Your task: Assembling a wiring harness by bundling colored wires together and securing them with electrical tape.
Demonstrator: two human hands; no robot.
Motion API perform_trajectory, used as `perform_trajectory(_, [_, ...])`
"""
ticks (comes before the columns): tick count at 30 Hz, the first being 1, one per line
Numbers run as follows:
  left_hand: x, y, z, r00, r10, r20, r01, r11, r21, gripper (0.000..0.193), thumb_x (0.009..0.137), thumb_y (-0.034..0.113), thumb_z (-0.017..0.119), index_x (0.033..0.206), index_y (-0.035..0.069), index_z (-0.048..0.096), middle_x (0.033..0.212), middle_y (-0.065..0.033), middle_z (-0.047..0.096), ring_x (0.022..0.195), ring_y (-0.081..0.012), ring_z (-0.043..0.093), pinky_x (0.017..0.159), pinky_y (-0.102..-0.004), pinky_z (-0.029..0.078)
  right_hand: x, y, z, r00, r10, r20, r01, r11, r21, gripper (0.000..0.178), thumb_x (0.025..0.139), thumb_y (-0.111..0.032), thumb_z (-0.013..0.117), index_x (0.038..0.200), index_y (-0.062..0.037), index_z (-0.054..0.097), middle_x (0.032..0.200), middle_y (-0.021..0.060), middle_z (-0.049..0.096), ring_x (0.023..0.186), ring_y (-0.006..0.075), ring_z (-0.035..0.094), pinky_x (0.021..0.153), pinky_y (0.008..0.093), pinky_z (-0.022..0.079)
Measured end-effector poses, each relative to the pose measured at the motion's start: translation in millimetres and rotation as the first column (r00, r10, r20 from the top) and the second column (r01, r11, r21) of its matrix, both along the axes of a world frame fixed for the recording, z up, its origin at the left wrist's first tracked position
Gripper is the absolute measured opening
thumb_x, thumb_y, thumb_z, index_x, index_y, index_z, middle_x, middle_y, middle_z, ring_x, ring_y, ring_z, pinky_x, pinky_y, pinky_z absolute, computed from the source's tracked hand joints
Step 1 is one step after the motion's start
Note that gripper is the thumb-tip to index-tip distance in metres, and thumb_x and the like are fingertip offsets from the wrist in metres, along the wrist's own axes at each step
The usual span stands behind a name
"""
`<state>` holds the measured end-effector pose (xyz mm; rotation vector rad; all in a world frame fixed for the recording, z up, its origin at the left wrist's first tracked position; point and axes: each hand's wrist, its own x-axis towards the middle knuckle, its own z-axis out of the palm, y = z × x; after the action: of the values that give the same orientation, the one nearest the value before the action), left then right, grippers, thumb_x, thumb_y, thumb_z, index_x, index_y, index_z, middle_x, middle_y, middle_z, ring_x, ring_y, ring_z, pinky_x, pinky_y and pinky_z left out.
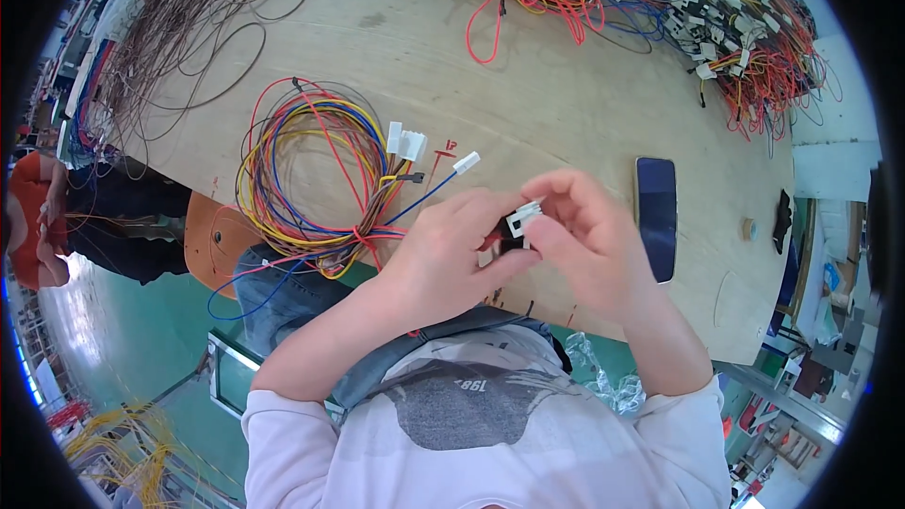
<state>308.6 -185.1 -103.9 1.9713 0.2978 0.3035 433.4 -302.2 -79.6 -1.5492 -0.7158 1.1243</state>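
Over the table's near edge my two hands meet around a small white connector housing (524,217) with dark slots. My right hand (596,243) pinches it between thumb and fingers. My left hand (448,245) is closed around its other side; a dark piece and a bit of red wire show between the fingers, partly hidden. Just left of my hands lies a coiled wire harness (253,165) of red, blue, yellow and brown wires, tied with red. White connectors (411,145), a black plug (412,177) and a white plug on a blue wire (467,163) stick out from it.
A phone (657,217) lies right of my hands, with a small tape roll (748,230) beyond it. Loose brown wires (203,33) spread at the far left. Heaped harnesses (726,24) cover the far right. An orange stool (215,240) and another person's sleeve (36,221) are at the left.
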Motion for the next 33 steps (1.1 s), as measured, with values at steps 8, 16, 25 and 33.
perform_trajectory(8, [-5, -8, -12, 0.983, 0.177, -0.054, -0.179, 0.983, -0.046, 0.063, 0.067, 0.003, 0.065, 0.122, 0.002, 0.034, 0.062, -0.0104, 0.054, 0.054, -0.0197, 0.056, 0.048, -0.0291, 0.043, -8, 9, 2, 0.990, 0.043, 0.131, -0.043, 0.999, -0.001, 0.012, 0.084, -0.004, 0.055, 0.095, -0.0004, 0.050, 0.076, 0.0011, 0.055, 0.067, 0.0031, 0.050, 0.058, 0.0178, 0.041])
perform_trajectory(16, [-7, 28, -6, 0.996, -0.092, 0.016, 0.068, 0.598, -0.799, 0.062, 0.069, 0.001, 0.065, 0.122, 0.001, 0.033, 0.084, -0.0048, 0.056, 0.080, -0.0114, 0.055, 0.070, -0.0273, 0.046, -13, 0, -5, 0.903, -0.008, 0.430, -0.089, 0.975, 0.205, 0.014, 0.079, -0.001, 0.061, 0.091, -0.0018, 0.053, 0.077, 0.0040, 0.056, 0.063, 0.0067, 0.050, 0.055, 0.0191, 0.040])
perform_trajectory(25, [-10, 36, -6, 0.986, -0.138, 0.098, 0.146, 0.401, -0.904, 0.061, 0.064, 0.034, 0.078, 0.106, 0.002, 0.048, 0.091, -0.0013, 0.055, 0.085, -0.0091, 0.051, 0.076, -0.0242, 0.043, -10, 5, 10, 0.643, 0.188, 0.743, -0.328, 0.944, 0.045, 0.018, 0.076, -0.004, 0.064, 0.091, -0.0039, 0.054, 0.072, 0.0044, 0.057, 0.061, 0.0110, 0.053, 0.053, 0.0236, 0.042])
perform_trajectory(33, [-7, 40, 16, 0.998, 0.012, -0.054, -0.053, 0.447, -0.893, 0.047, 0.064, 0.037, 0.078, 0.083, 0.003, 0.053, 0.075, -0.0014, 0.053, 0.068, -0.0079, 0.051, 0.063, -0.0231, 0.044, -13, -4, -1, 0.919, 0.182, 0.350, -0.230, 0.968, 0.101, 0.015, 0.078, -0.003, 0.062, 0.088, -0.0011, 0.051, 0.071, 0.0049, 0.058, 0.056, 0.0067, 0.052, 0.048, 0.0218, 0.041])
